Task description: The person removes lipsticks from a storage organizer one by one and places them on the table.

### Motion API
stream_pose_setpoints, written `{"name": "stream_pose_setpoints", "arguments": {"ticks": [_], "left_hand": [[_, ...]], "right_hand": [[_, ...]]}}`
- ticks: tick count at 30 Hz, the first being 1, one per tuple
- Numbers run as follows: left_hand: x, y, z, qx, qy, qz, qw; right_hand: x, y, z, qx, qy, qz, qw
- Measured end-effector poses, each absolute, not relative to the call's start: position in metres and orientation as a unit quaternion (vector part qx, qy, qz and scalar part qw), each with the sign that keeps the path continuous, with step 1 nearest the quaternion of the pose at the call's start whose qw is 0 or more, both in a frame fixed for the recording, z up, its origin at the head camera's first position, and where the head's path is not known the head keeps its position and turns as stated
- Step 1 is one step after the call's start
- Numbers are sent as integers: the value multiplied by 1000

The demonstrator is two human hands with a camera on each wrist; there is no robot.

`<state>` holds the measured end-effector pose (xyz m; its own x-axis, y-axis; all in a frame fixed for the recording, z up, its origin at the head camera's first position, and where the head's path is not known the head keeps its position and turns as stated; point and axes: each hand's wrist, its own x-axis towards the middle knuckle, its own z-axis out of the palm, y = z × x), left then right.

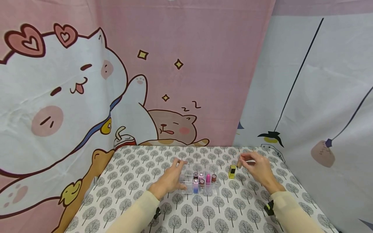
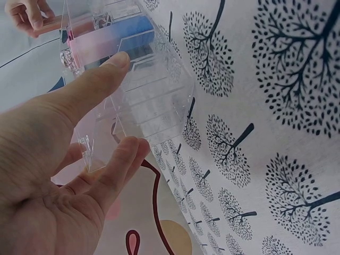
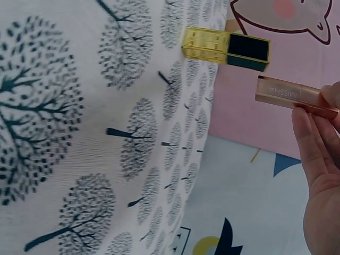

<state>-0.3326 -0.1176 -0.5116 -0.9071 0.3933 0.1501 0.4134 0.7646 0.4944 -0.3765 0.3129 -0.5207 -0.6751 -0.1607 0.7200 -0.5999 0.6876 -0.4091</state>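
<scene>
My left hand [image 1: 169, 178] grips the left end of a clear plastic lipstick organizer [image 1: 188, 182], its thumb on the near side and its fingers toward the back. Several lipsticks stand in the compartments, among them a pink-and-blue tube [image 1: 195, 187] and a bright pink one [image 1: 208, 178]. To the right, my right hand [image 1: 259, 168] pinches a rose-gold lipstick [image 3: 279, 91] marked MISSHA between thumb and fingers, raised above the cloth. In the right wrist view, that tube lies nearly level across the picture. Some left compartments of the organizer hold nothing.
A yellow lipstick with a black upper part [image 1: 231, 171] stands upright between the organizer and my right hand. White cloth [image 1: 140, 207] printed with trees covers the table. Cartoon-printed curtains [image 1: 186, 38] hang behind and at both sides.
</scene>
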Motion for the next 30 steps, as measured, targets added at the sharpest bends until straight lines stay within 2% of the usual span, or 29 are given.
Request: {"name": "stream_pose_setpoints", "arguments": {"ticks": [10,30], "left_hand": [[-334,-116,-512,-215,-941,-261,19],[-334,-116,-511,-212,-941,-262,17]], "right_hand": [[-378,320,-535,193,-885,314,283],[-381,325,-558,190,-903,310,229]]}}
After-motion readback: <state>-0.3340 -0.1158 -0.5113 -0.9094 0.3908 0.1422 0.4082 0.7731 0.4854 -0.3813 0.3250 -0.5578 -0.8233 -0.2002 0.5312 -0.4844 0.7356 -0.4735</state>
